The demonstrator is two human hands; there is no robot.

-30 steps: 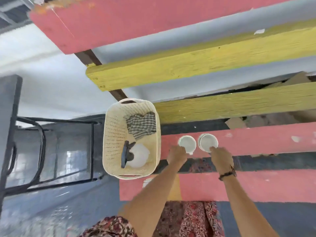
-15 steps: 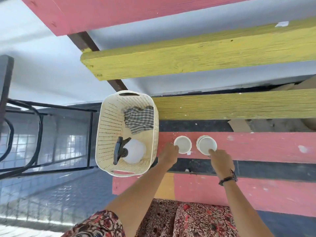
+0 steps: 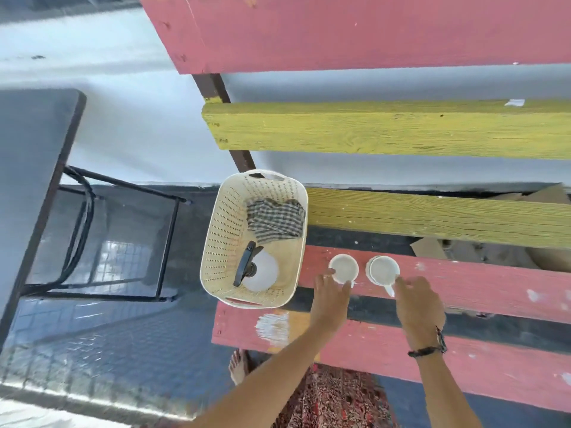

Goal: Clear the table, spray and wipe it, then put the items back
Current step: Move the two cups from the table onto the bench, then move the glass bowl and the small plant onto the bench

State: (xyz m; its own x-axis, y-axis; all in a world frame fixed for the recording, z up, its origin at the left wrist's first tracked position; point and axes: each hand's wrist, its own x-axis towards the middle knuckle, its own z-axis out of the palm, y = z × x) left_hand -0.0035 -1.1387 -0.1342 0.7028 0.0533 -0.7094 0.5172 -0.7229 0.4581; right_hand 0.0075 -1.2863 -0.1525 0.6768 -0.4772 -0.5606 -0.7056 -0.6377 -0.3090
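Two white mugs stand side by side on a red plank of the slatted table (image 3: 482,282): the left mug (image 3: 343,268) and the right mug (image 3: 383,270), both with handles towards me. My left hand (image 3: 332,296) rests just behind the left mug with its fingers apart, fingertips at the mug's near side. Just to the right of the right mug's handle, my right hand (image 3: 418,304) is spread and holds nothing. A cream perforated basket (image 3: 222,242) at the table's left end holds a checkered cloth (image 3: 275,220) and a white spray bottle (image 3: 261,271) with a black trigger.
The table is made of red and yellow planks with gaps between them. A black metal frame (image 3: 167,242) and a dark tabletop edge (image 3: 34,180) stand to the left over a tiled floor. My foot (image 3: 238,367) shows below the table's near edge.
Both hands were closed around the mugs' near sides; now they have drawn back a little and their fingers have spread, showing the handles. The view has shifted; the mugs stay on the red plank.
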